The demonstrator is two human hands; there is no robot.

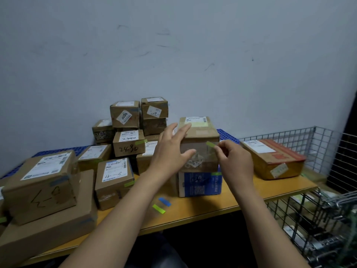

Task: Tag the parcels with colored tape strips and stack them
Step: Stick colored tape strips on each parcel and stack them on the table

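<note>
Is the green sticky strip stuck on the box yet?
Cannot tell fully. The right hand pinches the green strip at the brown box top front edge; it isn't pressed down.

Left hand (170,151): we see it bare, with slim fingers.
Right hand (236,161): bare likewise.
Left forearm (119,209): bare along its visible length.
Right forearm (257,209): the same.
Clothing: we make out only dim dark cloth (170,255) low between them.

Matt brown cardboard parcels (199,144), smooth wooden table (212,207), metal wire basket (301,140), glossy tape strips (161,205)
</note>
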